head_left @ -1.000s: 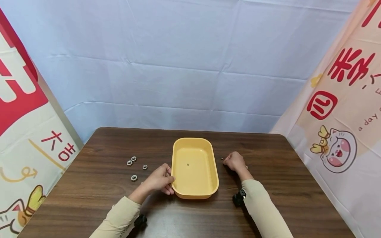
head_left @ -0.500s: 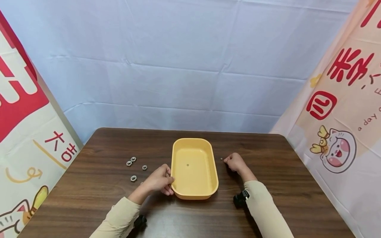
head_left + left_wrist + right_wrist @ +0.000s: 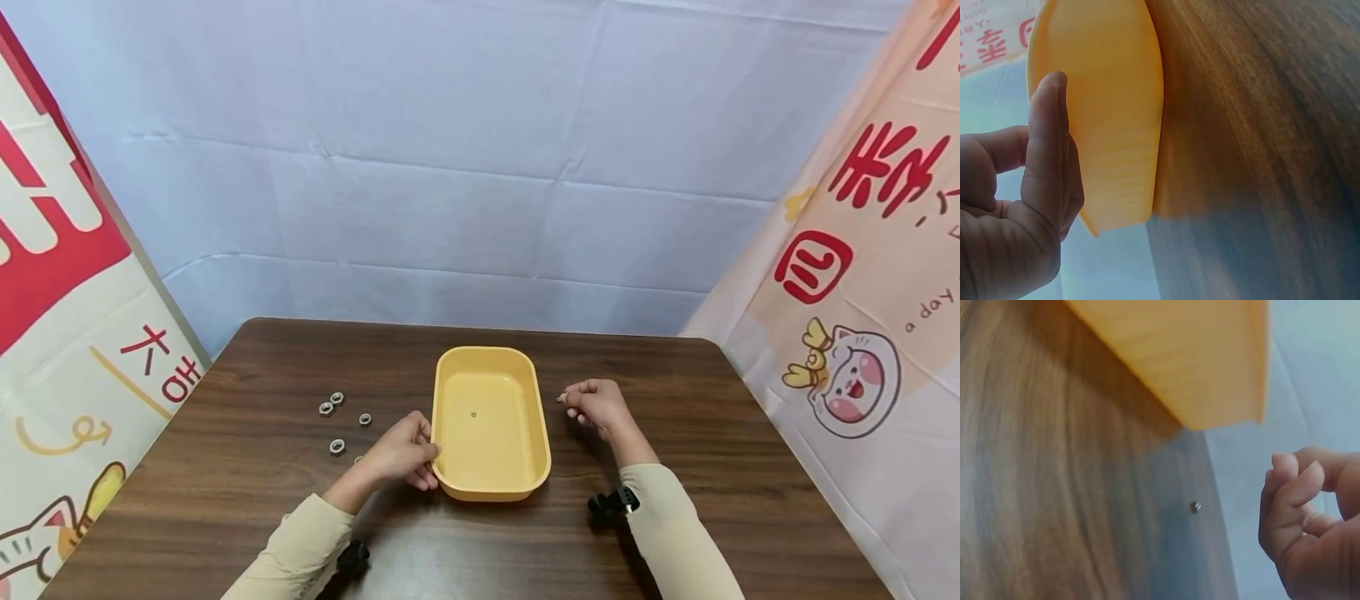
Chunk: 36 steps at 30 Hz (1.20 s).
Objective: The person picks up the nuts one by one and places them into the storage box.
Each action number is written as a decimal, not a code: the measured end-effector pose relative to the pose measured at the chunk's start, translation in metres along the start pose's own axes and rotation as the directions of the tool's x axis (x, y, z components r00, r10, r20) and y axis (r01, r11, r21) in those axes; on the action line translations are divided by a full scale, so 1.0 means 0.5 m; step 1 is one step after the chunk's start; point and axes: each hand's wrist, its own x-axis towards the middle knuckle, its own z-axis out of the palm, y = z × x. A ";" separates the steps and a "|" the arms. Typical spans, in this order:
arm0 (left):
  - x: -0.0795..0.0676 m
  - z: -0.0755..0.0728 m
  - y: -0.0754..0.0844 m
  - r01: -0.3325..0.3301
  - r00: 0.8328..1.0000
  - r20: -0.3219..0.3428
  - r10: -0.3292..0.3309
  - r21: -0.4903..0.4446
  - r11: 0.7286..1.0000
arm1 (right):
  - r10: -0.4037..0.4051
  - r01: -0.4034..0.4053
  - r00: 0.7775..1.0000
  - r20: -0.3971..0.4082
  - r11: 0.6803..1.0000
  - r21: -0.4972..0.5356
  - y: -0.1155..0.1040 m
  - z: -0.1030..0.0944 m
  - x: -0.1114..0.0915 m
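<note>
A yellow rectangular plastic bin (image 3: 491, 479) stands on the brown table, with a tiny ring-like mark or nut (image 3: 473, 415) on its floor. At the bin's left side my left hand (image 3: 405, 454) pinches the rim, thumb on top and fingers along the outer wall (image 3: 1116, 125). To the right of the bin my right hand (image 3: 600, 406) is near a tiny metal nut (image 3: 558, 399). In the right wrist view its curled fingers (image 3: 1275, 519) stand apart from that nut (image 3: 1195, 506) on the table. Whether something small sits between the fingertips is hidden.
Several larger metal hex nuts (image 3: 337, 447) lie on the left of the table (image 3: 465, 558), one partly hidden by the left hand. A pale cloth (image 3: 450, 167) hangs behind the table, and printed banners (image 3: 870, 333) flank it.
My right hand has turned and lifted slightly, its fingertips now close above the tiny nut. The left hand and the bin have stayed in place.
</note>
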 end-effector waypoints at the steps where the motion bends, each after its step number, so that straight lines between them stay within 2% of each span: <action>1: 0.000 0.000 0.001 0.000 1.000 -0.001 0.000 0.001 1.000 | -0.003 0.003 1.000 -0.007 1.000 0.018 -0.005 0.000 -0.003; 6: 0.003 -0.001 0.004 -0.002 1.000 -0.003 0.002 -0.001 1.000 | -0.039 0.039 0.999 -0.029 0.999 0.018 -0.019 -0.003 -0.020; 12: 0.004 0.001 0.002 0.000 1.000 0.001 0.000 -0.002 1.000 | -0.064 0.064 0.997 -0.051 0.998 -0.009 -0.015 -0.004 -0.040; 20: 0.003 0.001 -0.002 0.000 1.000 -0.002 0.000 -0.006 1.000 | -0.088 0.087 0.996 0.003 0.991 0.098 -0.015 -0.002 -0.057; 30: 0.002 0.000 -0.002 0.004 1.000 -0.003 -0.004 -0.004 1.000 | -0.088 0.079 0.994 0.069 0.989 0.124 -0.022 -0.001 -0.078; 36: 0.002 0.000 -0.003 0.006 1.000 -0.006 -0.006 -0.004 1.000 | -0.117 0.100 0.988 0.100 0.981 0.167 -0.025 0.002 -0.085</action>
